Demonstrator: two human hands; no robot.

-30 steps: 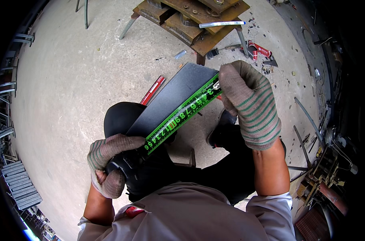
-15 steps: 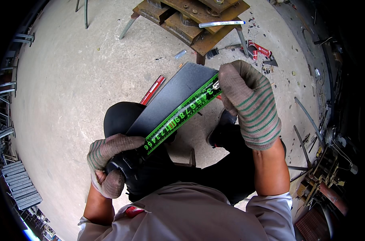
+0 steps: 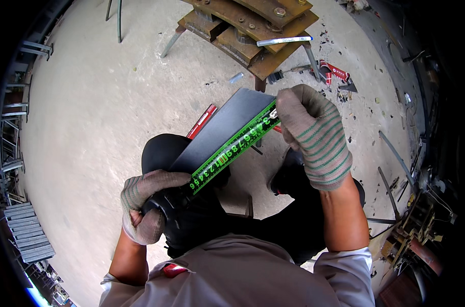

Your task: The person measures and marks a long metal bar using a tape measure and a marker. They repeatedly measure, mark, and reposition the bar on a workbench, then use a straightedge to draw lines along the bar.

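A dark grey flat metal plate (image 3: 227, 125) slants from my left knee up toward my right hand. Along its near edge runs the green blade of a tape measure (image 3: 235, 146), pulled out of its black case (image 3: 167, 205). My left hand (image 3: 149, 204), in a striped knit glove, is wrapped round the case, its forefinger lying by the plate's lower end. My right hand (image 3: 314, 135), gloved alike, pinches the blade's hooked end at the plate's upper corner. The fingertips there hide part of the hook and the corner.
Ahead stands a rusty steel stand (image 3: 242, 30) with bolted plates and a white marker pen (image 3: 284, 41) on it. A red box (image 3: 201, 122) lies behind the plate. Red packaging (image 3: 334, 71) and debris litter the floor. Metal bars (image 3: 28, 233) are stacked at left, rods (image 3: 396, 153) at right.
The whole scene sits slightly lower in view and mostly a little to the right. Both hands keep hold of the tape measure along the plate's edge, with hardly any other movement.
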